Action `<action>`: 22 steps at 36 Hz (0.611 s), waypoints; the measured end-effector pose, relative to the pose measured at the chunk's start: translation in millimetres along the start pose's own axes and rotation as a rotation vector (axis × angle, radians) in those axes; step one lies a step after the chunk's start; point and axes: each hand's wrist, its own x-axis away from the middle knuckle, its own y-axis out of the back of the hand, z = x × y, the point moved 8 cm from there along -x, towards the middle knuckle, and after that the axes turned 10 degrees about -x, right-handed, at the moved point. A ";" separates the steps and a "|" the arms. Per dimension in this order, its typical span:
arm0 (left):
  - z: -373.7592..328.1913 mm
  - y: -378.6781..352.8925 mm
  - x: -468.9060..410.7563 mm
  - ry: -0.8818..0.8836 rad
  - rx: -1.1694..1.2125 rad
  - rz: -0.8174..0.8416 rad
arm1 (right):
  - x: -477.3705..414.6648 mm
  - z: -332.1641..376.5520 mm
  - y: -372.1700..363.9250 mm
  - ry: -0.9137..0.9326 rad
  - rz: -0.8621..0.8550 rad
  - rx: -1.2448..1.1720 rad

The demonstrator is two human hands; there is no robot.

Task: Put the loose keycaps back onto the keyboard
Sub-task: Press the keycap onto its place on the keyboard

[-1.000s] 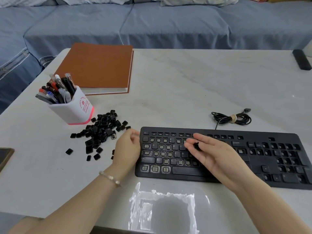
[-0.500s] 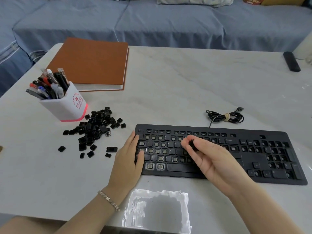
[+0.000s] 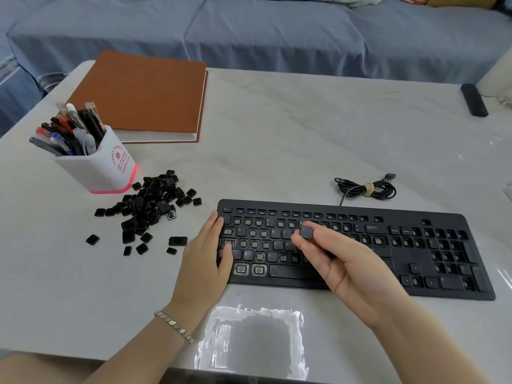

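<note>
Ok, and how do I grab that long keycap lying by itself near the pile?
Pinch the long keycap across its two long sides, coming straight down from above. It lies flat on the table, apart from the pile, and its narrow width should suit a thumb-and-finger pinch. The left hand is nearest; the right hand is busy pinching a square keycap.

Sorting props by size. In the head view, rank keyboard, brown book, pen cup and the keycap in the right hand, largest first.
1. keyboard
2. brown book, farther, so order unsure
3. pen cup
4. keycap
</note>
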 end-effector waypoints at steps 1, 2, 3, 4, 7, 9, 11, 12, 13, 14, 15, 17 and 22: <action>0.0 0.0 0.4 -0.001 0.005 -0.001 | 1.8 1.2 -1.7 0.006 0.012 0.013; 0.0 0.0 0.6 -0.001 0.008 -0.002 | 3.6 2.2 -3.2 0.011 0.025 0.026; 0.4 0.0 0.8 0.001 0.011 -0.002 | 5.6 3.1 -5.5 0.017 0.042 0.039; 0.6 -0.2 0.6 0.002 0.012 -0.002 | 7.6 4.0 -7.6 0.024 0.060 0.053; 0.6 0.2 0.8 0.003 0.013 -0.008 | 12.6 6.6 -12.8 0.057 0.095 0.099; -0.3 1.3 0.9 0.000 0.015 -0.012 | 14.6 8.3 -14.2 0.081 0.105 0.122; -1.2 2.1 1.1 0.002 0.017 -0.010 | 16.0 9.1 -14.8 0.094 0.117 0.137; -1.8 2.3 1.0 0.002 0.017 -0.009 | 16.3 9.0 -14.9 0.096 0.123 0.144; -2.1 2.7 1.1 0.001 0.016 -0.010 | 16.8 8.7 -15.5 0.095 0.130 0.152; -2.3 2.8 1.0 0.000 0.014 -0.011 | 17.1 8.6 -15.6 0.096 0.136 0.160; -2.2 3.0 1.2 0.000 0.014 -0.011 | 17.4 8.6 -15.6 0.095 0.139 0.164; -1.8 2.9 1.6 0.001 0.016 -0.011 | 17.7 8.9 -14.5 0.091 0.139 0.160; -2.0 2.7 1.1 0.002 0.020 -0.011 | 18.2 8.5 -13.1 0.084 0.129 0.180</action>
